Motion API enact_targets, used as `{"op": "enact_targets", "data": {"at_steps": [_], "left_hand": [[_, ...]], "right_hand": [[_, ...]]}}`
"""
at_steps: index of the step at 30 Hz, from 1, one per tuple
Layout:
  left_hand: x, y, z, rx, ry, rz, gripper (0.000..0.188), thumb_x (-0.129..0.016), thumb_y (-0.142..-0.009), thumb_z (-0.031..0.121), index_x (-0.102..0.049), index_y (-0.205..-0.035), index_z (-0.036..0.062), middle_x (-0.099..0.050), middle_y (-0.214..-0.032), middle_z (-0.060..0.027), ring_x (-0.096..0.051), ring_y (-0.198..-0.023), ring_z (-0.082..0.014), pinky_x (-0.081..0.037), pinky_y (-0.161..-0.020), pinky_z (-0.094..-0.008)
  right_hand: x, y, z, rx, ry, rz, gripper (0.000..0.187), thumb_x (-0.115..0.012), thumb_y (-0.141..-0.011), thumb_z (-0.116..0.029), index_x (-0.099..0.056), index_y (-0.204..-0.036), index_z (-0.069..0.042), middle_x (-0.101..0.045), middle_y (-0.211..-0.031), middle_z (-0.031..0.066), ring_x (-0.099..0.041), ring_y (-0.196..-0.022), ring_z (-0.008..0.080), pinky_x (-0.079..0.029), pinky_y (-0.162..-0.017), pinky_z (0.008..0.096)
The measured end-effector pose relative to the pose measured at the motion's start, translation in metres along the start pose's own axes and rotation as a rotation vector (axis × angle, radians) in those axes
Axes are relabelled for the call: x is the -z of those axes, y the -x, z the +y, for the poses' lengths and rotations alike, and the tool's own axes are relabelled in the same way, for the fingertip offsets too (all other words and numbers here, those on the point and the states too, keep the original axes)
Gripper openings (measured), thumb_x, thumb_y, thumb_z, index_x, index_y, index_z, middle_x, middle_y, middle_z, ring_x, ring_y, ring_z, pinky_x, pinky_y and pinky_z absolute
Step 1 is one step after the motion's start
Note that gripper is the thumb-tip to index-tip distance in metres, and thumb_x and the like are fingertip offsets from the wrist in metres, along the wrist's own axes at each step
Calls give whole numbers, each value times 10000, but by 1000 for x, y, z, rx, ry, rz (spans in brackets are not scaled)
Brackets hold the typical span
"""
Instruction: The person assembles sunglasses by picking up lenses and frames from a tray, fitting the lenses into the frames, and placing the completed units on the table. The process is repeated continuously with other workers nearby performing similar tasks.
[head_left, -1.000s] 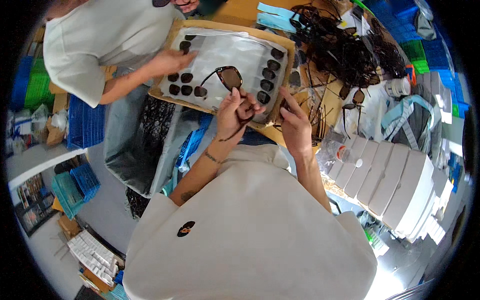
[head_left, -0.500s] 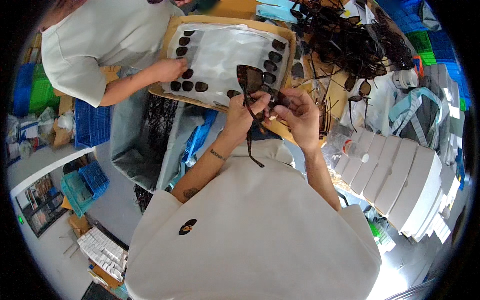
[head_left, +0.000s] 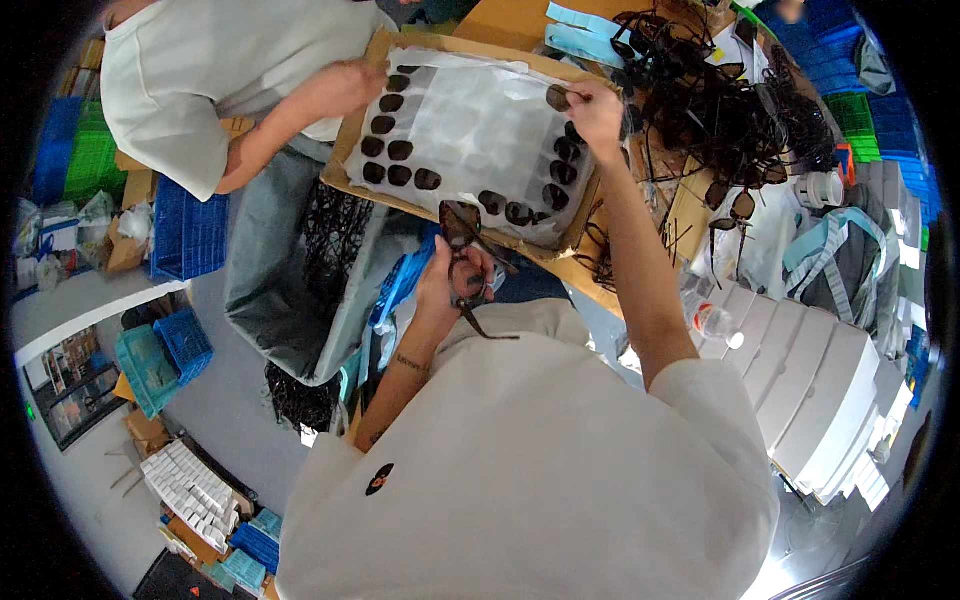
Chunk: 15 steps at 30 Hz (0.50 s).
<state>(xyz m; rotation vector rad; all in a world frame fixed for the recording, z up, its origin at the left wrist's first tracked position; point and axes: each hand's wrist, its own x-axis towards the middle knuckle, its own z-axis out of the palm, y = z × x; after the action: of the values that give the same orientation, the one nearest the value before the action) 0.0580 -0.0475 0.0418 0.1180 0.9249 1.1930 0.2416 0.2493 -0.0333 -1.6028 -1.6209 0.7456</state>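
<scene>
My left hand (head_left: 436, 285) is closed around a pair of dark brown sunglasses (head_left: 461, 222), held tilted just off the near edge of a shallow cardboard tray (head_left: 357, 120). One temple of the sunglasses sticks out toward my shirt. At the tray's far right corner, my right hand (head_left: 597, 118) pinches a dark lens (head_left: 558, 97) with thumb and fingertips. Whether that lens is lifted off the tray's white padded liner (head_left: 470, 125) I cannot tell. More dark lenses (head_left: 427, 179) lie in rows along the liner's left, near and right sides.
Another person's hand (head_left: 352, 86) is at the tray's far left edge. Tangled sunglasses (head_left: 735, 120) are heaped on the table to the right. White boxes (head_left: 770, 345) and a plastic bottle (head_left: 716, 325) stand nearer on that side. A grey-lined bin (head_left: 270, 280) stands at left.
My right hand has left the sunglasses and reached to the tray's far right corner. My left hand has drawn the sunglasses slightly left and nearer. The other person's hand has moved farther up the tray's left side.
</scene>
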Motion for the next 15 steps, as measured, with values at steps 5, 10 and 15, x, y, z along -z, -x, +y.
{"op": "enact_targets", "data": {"at_steps": [5,10,15], "left_hand": [[2,6,12,-84,-25,5,549,-304,-1022,554,-511,-857,73,-581,-897,-125,-559,-805,-237,-476,-680,-364],[16,11,16,-150,4,71,499,-329,-1029,522,-487,-851,83,-538,-851,-71,-539,-781,-228,-438,-676,-367],[31,10,18,-139,141,56,476,-350,-1023,526,-453,-850,95,-456,-805,-36,-484,-771,-202,-397,-674,-348]], "right_hand": [[-36,-23,14,14,274,53,83,-706,-775,-133,-746,-841,-100,-713,-842,145,-695,-816,328,-555,-767,401],[-18,21,4,-93,57,-169,92,-658,-831,-31,-731,-886,-43,-703,-777,97,-693,-631,193,-550,-579,310],[-9,80,7,-174,-17,-567,66,-678,-794,4,-697,-857,-2,-685,-710,80,-670,-595,166,-516,-554,303]]}}
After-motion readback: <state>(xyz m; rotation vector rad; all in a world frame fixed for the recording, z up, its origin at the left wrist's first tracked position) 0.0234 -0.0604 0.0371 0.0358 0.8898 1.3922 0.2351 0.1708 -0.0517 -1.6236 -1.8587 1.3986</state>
